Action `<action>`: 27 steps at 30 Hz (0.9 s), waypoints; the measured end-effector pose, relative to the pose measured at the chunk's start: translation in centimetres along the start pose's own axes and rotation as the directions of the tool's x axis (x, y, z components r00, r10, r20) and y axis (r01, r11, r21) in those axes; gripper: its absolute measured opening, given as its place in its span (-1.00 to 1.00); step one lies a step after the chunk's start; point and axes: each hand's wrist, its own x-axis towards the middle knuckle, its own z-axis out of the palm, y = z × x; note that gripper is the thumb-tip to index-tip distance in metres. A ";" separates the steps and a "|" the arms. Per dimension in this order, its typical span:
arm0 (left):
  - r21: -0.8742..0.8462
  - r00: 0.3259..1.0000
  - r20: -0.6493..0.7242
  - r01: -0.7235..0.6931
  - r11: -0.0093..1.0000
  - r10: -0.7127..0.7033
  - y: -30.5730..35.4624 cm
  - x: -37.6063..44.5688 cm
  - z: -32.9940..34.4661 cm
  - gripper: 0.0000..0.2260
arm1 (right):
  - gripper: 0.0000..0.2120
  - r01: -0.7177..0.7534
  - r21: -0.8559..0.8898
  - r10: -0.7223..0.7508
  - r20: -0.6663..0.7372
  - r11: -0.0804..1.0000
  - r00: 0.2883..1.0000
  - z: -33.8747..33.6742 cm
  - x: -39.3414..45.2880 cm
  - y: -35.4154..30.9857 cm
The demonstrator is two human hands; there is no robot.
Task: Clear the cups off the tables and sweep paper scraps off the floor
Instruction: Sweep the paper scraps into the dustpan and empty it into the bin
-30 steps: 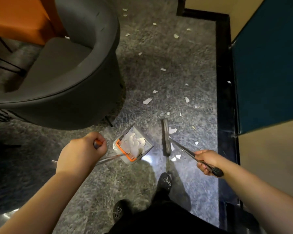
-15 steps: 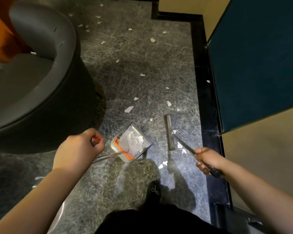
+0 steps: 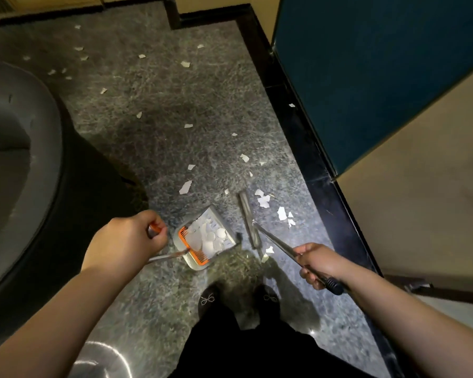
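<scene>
the dustpan (image 3: 204,238) is taken as landmark. since a second ago the broom head (image 3: 248,218) has been carried just right of the dustpan, and the small cluster of paper scraps (image 3: 273,205) now lies on the broom's far right side, where before scraps were touching it. it is judged that a leftward stroke is being set up to draw them into the pan, which already holds white scraps. many scraps are scattered beyond the dustpan, so sweeping is far from done. the left hand (image 3: 126,241) is clenched round the orange-tipped dustpan handle; the right hand (image 3: 318,264) is wrapped round the broom handle. no cups are seen. no brand or writing can be read.
</scene>
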 end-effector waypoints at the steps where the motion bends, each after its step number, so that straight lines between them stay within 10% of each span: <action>1: 0.006 0.999 0.023 -0.023 1.000 0.022 -0.1 0.6 -0.2 -0.94 | -0.78 -0.009 0.017 0.009 -0.009 1.000 1.000 0.5 -0.2 0.5; 27: 0.019 0.966 0.092 -0.243 0.970 0.241 5.9 10.0 2.7 -0.91 | -0.78 -0.007 0.045 0.016 -0.196 0.999 0.981 -5.9 3.3 0.3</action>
